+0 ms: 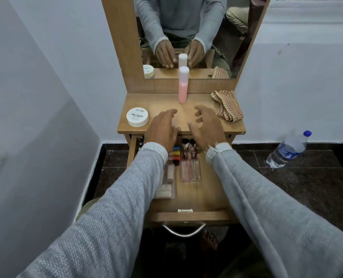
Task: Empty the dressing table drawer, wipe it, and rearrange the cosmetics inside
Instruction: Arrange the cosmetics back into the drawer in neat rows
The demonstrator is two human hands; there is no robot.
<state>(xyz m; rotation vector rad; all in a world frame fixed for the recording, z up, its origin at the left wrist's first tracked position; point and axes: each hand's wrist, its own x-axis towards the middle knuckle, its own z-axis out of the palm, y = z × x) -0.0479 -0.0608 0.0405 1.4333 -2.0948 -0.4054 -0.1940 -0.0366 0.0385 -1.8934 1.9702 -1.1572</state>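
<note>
Both hands are held empty over the near edge of the dressing-table surface [166,101], above the open drawer [206,197]. The left hand [163,129] is spread flat; the right hand [204,125] is loosely curled around nothing. A pink bottle [182,87] stands at the far middle, a nail polish remover tub [137,116] far left, a checked cloth [226,106] far right. Perfume vials [190,169], brushes and a palette are lined along the drawer's left and middle, apparently rearranged; its right side is left bare.

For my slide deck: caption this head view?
Both hands hover empty over the dressing table top, its drawer open with cosmetics inside.
</note>
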